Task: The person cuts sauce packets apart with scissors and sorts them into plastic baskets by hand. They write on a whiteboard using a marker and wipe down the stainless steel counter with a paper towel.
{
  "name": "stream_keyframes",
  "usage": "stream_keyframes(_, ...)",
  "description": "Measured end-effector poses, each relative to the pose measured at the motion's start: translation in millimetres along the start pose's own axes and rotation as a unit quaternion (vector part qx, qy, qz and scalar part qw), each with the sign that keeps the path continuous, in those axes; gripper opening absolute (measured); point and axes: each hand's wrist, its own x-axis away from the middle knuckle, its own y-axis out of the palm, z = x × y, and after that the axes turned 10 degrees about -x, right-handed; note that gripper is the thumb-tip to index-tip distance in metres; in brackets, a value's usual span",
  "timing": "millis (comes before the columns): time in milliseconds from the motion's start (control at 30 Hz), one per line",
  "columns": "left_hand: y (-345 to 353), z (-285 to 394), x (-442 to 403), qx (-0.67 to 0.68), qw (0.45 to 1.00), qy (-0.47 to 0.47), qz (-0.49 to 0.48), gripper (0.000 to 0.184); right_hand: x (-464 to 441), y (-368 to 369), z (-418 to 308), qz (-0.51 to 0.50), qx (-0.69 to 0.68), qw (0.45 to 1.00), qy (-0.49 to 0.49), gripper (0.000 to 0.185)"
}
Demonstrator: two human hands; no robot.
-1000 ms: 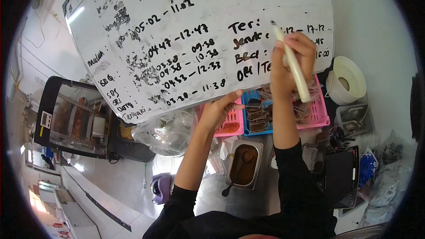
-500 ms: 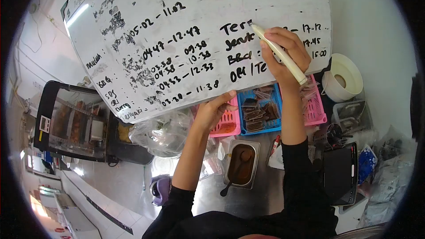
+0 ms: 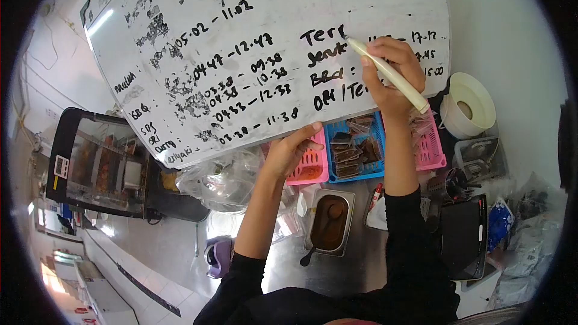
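A large whiteboard point(image 3: 289, 0), tilted across the upper view, carries handwritten words and times in black. My right hand point(image 3: 394, 72) is closed around a cream-white marker point(image 3: 397, 78), whose tip is at the end of the top word "Terr" point(image 3: 323, 36). Along the board's lower edge, my left hand point(image 3: 292, 150) grips the rim, thumb on the front face and fingers behind it. Whether those fingers touch anything else behind the board is hidden.
Below the board sit a blue basket point(image 3: 355, 171) of small dark packets and a pink basket point(image 3: 426, 144). A metal pan point(image 3: 341, 244) of brown sauce holds a ladle point(image 3: 328, 229). Plastic bags point(image 3: 217, 180), a tape dispenser point(image 3: 218, 259), a glass display case point(image 3: 99, 162) and a white bucket point(image 3: 475, 93) stand around.
The marker tip has moved slightly right and down, adding a stroke to the last letter of the top word. My left hand stays at the board's edge.
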Motion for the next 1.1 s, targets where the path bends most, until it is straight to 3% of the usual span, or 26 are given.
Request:
stream_keyframes(200,-2.3,-1.6,-1.2,0.009,1.0,-0.015,-0.003,0.038,-3.8,3.8,-4.9,0.035,0.053,0.998,-0.005,0.018)
stream_keyframes(300,-1.3,-1.2,0.1,0.008,1.0,-0.003,0.0,0.036,3.9,3.5,0.5,0.126,0.032,0.991,0.013,0.018)
stream_keyframes(433,-0.3,0.2,1.3,-0.003,1.0,-0.008,0.009,0.034,0.2,0.7,2.1,0.076,0.079,0.994,-0.007,0.021)
stream_keyframes(667,-2.6,0.7,0.8,-0.012,1.0,-0.013,0.011,0.031,5.4,1.7,0.9,0.148,0.046,0.988,0.019,0.02)
stream_keyframes(733,0.7,0.0,2.4,-0.036,0.999,0.006,0.021,0.018,3.8,2.5,3.2,0.14,0.052,0.988,0.025,0.019)
stream_keyframes(900,6.4,4.2,5.8,-0.06,0.998,-0.002,0.03,0.02,11.7,1.1,2.6,0.151,0.019,0.986,0.064,0.02)
stream_keyframes(1000,5.9,2.9,4.8,-0.07,0.997,0.011,0.035,0.021,3.7,3.7,11.2,0.182,0.085,0.98,0.006,0.021)
stream_keyframes(1100,-5.0,-2.6,-3.0,0.003,1.0,-0.009,0.012,0.025,8.1,2.9,7.3,0.172,0.059,0.983,0.035,0.019)
